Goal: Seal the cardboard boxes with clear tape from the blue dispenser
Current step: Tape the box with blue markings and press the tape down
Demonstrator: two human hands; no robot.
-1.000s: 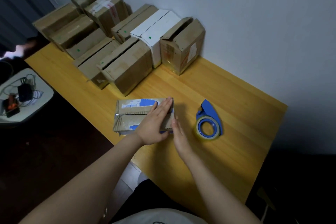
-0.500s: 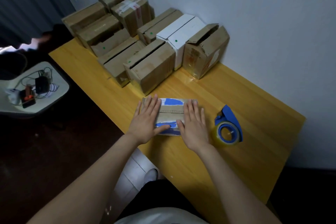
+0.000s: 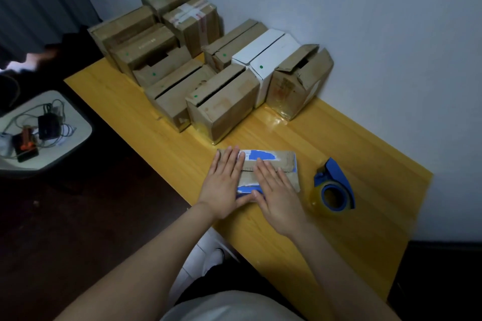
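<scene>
1. Two hands, left (image 3: 223, 185) and right (image 3: 279, 197), press flat, fingers straight, side by side on one flat cardboard box (image 3: 285, 164) near the surface's (image 3: 339, 237) front edge.
2. One blue tape dispenser (image 3: 336, 186) lies just right of it.
3. Behind: roughly nine brown boxes (image 3: 224, 109), one white box (image 3: 268, 58).

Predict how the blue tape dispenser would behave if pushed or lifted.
The blue tape dispenser probably slides rather than rolls, since it seems to lie on its side on the table. Likely light: mostly a hollow ring and thin plastic guard.
</scene>
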